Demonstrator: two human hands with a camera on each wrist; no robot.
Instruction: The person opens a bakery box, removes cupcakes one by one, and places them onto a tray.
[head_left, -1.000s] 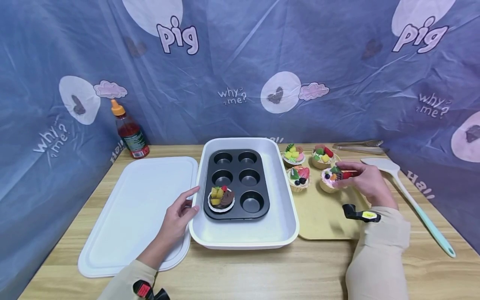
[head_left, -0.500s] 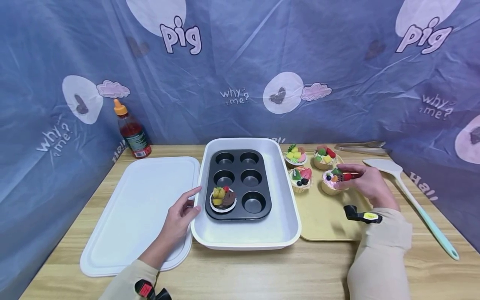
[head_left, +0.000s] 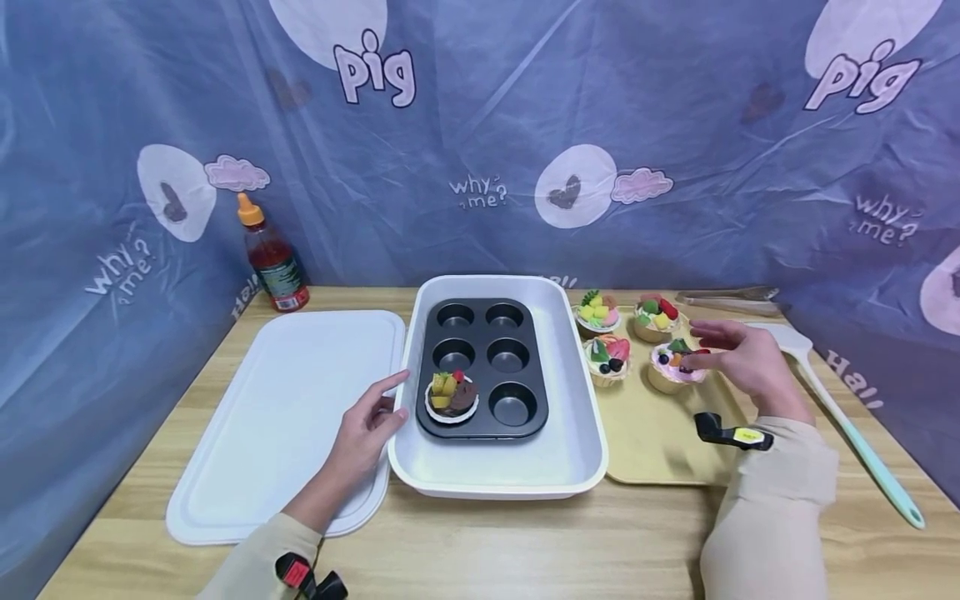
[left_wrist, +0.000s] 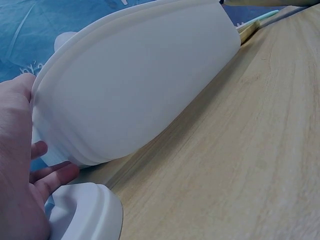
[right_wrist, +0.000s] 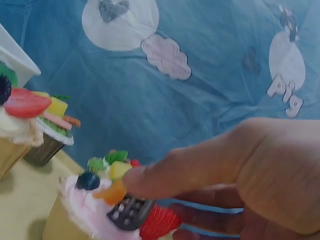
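My left hand (head_left: pixel 365 433) rests at the left rim of a white bin (head_left: pixel 495 479), with index finger and thumb touching the rim. Other fingers lie below that rim, beside the outer wall, in the left wrist view. A black muffin tin (head_left: pixel 491 429) sits in the bin, and a chocolate fruit tart (head_left: pixel 453 400) occupies its front left cup. On the yellow tray (head_left: pixel 660 442), my right hand (head_left: pixel 753 367) is at a pink-cream fruit tart (head_left: pixel 669 367). Its thumb lies over the fruit topping, the other fingers spread behind; the tart stands upright.
Three other fruit tarts, one with a strawberry slice (head_left: pixel 609 358), stand close by on the tray. Tongs (head_left: pixel 727 298) lie behind, and a white spatula with a mint handle (head_left: pixel 862 442) lies right. Left are a white board (head_left: pixel 300 400) and a sauce bottle (head_left: pixel 277 267).
The right hand has eased slightly away from the pink-cream tart, so more of its topping shows. The left hand stays at the bin's rim. The head view has shifted a little.
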